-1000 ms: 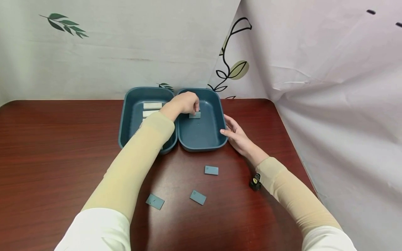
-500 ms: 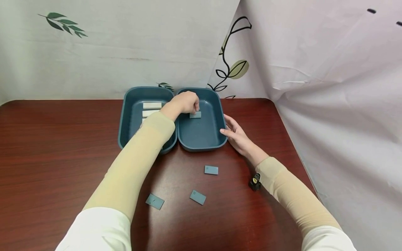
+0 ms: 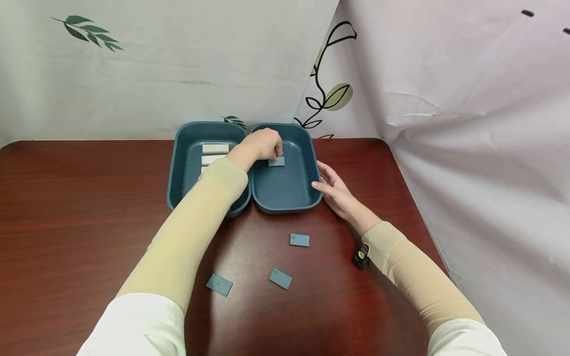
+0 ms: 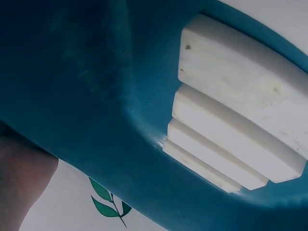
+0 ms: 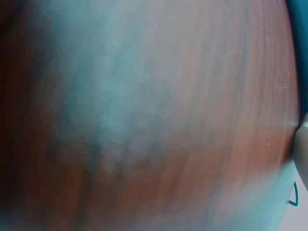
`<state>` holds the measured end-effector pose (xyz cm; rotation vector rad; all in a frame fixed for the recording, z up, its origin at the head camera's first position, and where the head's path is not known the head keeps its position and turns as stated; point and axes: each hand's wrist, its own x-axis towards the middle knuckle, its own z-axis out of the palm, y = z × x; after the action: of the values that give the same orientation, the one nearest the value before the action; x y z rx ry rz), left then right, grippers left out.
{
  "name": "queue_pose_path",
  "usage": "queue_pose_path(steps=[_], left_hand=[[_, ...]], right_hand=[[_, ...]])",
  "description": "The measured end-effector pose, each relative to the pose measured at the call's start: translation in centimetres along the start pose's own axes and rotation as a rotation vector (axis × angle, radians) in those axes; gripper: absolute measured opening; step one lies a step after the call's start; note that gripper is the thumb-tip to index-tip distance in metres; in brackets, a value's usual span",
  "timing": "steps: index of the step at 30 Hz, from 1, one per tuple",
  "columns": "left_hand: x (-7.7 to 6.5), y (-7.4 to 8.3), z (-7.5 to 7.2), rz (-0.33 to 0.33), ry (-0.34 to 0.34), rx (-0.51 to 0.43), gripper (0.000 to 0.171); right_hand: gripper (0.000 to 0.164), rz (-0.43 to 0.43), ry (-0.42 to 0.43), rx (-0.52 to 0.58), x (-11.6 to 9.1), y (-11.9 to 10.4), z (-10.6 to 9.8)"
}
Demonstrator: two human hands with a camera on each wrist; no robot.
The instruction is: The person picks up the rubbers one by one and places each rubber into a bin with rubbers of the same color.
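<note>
In the head view, my left hand reaches across into the right blue tray, fingers curled down at a small blue-grey rectangular tile. The fingertips meet the tile's far edge and hide part of it. My right hand grips that tray's right side, its thumb over the rim and its fingers along the outer wall. A left blue tray stands against it, partly covered by my left forearm. Several white blocks lie in a row inside it, close up in the left wrist view.
Three blue-grey tiles lie flat on the brown table: a nearer-left tile, a middle tile and one tile closer to the trays. A small black device sits at my right wrist. Behind the table hangs a white cloth.
</note>
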<state>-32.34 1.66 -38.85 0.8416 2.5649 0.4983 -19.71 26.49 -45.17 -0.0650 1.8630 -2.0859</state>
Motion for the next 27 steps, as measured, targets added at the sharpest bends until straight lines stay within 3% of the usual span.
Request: queue_pose_path(steps=[14, 27], left_hand=[[0.21, -0.57, 0.52, 0.032, 0.072, 0.014, 0.019], [0.38, -0.74, 0.88, 0.044, 0.078, 0.041, 0.021]], right_hand=[[0.071, -0.012, 0.001, 0.011, 0.04, 0.05, 0.11], [0.072, -0.006, 0.003, 0.014, -0.04, -0.06, 0.17]])
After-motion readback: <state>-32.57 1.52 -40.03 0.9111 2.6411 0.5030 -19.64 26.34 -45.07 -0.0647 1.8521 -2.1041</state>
